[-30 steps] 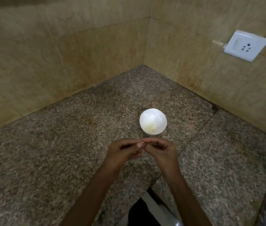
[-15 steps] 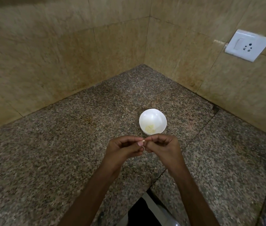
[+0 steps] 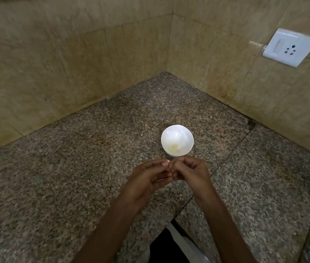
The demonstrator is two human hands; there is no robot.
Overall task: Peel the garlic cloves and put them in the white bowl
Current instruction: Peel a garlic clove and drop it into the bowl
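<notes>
Some peeled garlic (image 3: 175,149) already lies in the bowl (image 3: 178,132), centre frame. Just below, left hand (image 3: 148,179) and right hand (image 3: 190,173) pinch a clove (image 3: 168,161) between their fingers, seemingly mid-peel.

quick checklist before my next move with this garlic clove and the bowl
1. Garlic clove gripped: ok, the left hand and right hand pinch it between their fingertips.
2. Clove fully peeled: cannot tell, only a small pale tip shows.
3. White bowl upright on the counter: ok.
4. Room in the bowl: ok, only a few peeled cloves lie at its bottom.
5. Way from hands to bowl free: ok, the bowl stands just beyond the fingertips with nothing between.
</notes>
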